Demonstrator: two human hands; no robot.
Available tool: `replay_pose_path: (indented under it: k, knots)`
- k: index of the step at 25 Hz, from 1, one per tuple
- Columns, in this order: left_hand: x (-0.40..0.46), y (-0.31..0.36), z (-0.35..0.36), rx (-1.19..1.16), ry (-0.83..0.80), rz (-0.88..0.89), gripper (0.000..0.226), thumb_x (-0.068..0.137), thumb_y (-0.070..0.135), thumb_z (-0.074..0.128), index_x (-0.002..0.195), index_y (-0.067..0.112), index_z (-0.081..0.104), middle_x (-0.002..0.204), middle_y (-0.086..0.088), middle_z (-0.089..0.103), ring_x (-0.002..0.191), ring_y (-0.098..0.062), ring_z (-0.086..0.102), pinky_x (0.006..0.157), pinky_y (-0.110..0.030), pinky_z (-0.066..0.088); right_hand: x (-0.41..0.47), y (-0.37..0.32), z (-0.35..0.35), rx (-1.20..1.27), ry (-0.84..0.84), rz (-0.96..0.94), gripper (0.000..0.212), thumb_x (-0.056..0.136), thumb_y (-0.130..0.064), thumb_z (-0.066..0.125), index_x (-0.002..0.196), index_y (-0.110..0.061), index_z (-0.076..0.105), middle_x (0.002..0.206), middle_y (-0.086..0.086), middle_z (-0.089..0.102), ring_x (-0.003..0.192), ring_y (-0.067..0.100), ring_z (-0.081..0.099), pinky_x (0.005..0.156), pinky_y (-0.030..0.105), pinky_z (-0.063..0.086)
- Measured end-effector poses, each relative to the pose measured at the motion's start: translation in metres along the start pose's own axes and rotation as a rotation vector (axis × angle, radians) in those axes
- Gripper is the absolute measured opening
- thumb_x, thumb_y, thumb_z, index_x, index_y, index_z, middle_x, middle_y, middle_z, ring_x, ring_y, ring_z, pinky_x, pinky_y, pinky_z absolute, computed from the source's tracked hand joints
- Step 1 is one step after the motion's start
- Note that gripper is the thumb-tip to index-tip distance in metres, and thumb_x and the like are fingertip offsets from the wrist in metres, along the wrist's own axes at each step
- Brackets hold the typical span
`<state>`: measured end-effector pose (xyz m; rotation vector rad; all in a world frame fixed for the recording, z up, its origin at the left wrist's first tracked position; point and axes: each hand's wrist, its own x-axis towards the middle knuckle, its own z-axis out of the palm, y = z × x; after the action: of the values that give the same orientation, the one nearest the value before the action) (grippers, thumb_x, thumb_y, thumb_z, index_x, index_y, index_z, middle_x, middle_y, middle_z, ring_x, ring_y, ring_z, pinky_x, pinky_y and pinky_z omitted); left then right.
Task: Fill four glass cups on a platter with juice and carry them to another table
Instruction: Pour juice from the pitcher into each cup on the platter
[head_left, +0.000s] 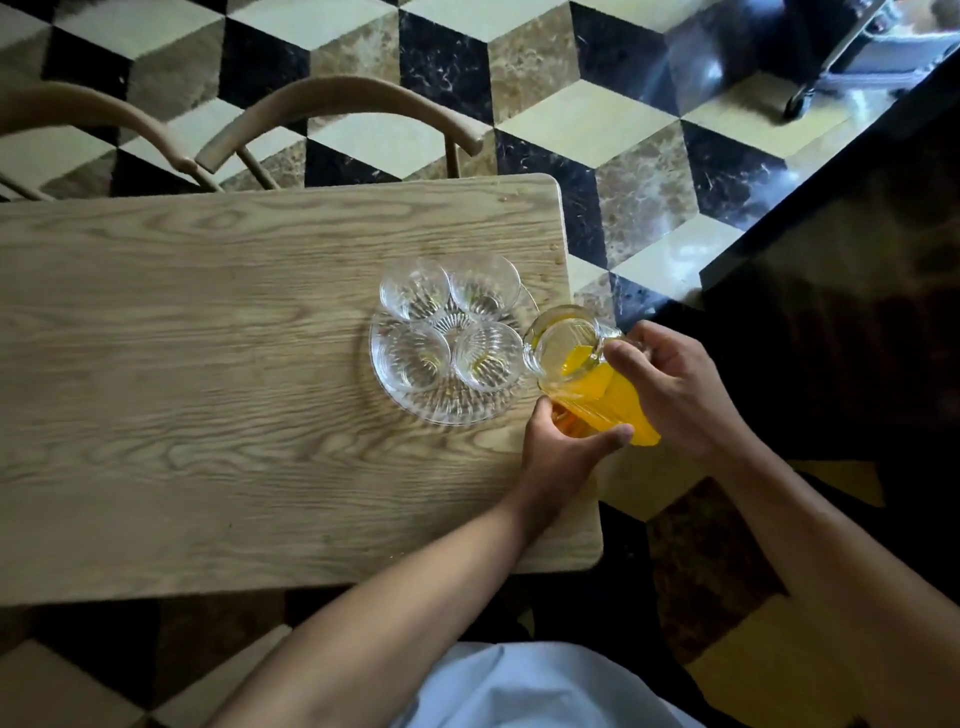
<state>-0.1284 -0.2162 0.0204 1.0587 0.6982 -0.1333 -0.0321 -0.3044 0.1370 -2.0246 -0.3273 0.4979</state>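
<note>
Several empty glass cups stand together on a round ribbed glass platter (447, 410) near the right end of a wooden table (208, 364). The near-right cup (485, 356) is closest to a glass jug of orange juice (587, 379). The jug is tilted, its mouth toward that cup; no juice is falling from it. My right hand (670, 389) grips the jug at its handle side. My left hand (563, 447) holds the jug's lower body from underneath.
Two wooden chairs (337, 104) stand at the table's far side on a tiled floor of black, cream and brown. A dark counter (857, 260) runs along the right. A wheeled metal cart (852, 57) is at the top right.
</note>
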Motion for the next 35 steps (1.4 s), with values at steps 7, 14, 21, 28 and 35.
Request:
replay_pose_path:
  k: [7,14,21,28,35]
  knots:
    - [0.001,0.0,0.016,-0.159,0.062,-0.034,0.063,0.076,-0.007,0.086,0.131,0.002,0.057,0.114,-0.01,0.077,0.097,-0.017,0.076,0.083,-0.027,0.059,0.015,0.001,0.01,-0.129,-0.048,0.03,0.033,0.096,-0.025,0.066,0.07,-0.01,0.053,0.056,-0.01,0.04,0.051,0.004,0.035,0.048,0.02,0.029]
    - [0.004,-0.005,0.029,-0.188,0.145,-0.066,0.061,0.078,-0.012,0.082,0.131,-0.002,0.055,0.105,-0.007,0.075,0.081,-0.006,0.074,0.072,-0.019,0.057,0.02,-0.004,0.014,-0.241,-0.06,0.019,0.035,0.096,-0.025,0.065,0.068,-0.011,0.049,0.059,-0.006,0.04,0.052,0.006,0.034,0.048,0.019,0.029]
    - [0.007,-0.009,0.037,-0.183,0.169,-0.108,0.061,0.074,0.001,0.09,0.127,0.006,0.059,0.105,-0.007,0.076,0.078,-0.005,0.073,0.068,-0.019,0.056,0.025,-0.013,0.014,-0.291,-0.046,0.018,0.037,0.096,-0.026,0.064,0.068,-0.007,0.048,0.059,-0.003,0.04,0.054,0.01,0.035,0.048,0.022,0.028]
    - [0.01,-0.007,0.038,-0.175,0.204,-0.123,0.051,0.073,0.0,0.09,0.115,0.002,0.06,0.082,0.003,0.07,0.058,0.006,0.062,0.058,-0.013,0.05,0.031,-0.02,0.024,-0.404,-0.048,0.016,0.033,0.095,-0.028,0.063,0.074,-0.003,0.056,0.059,-0.003,0.047,0.053,0.009,0.038,0.046,0.017,0.032]
    - [0.0,-0.005,0.037,-0.177,0.231,-0.132,0.066,0.052,0.036,0.097,0.103,0.013,0.062,0.079,0.007,0.071,0.061,0.001,0.061,0.062,-0.021,0.052,0.034,-0.023,0.035,-0.478,-0.054,0.054,0.035,0.093,-0.032,0.061,0.072,-0.004,0.055,0.058,-0.002,0.048,0.053,0.012,0.039,0.048,0.028,0.031]
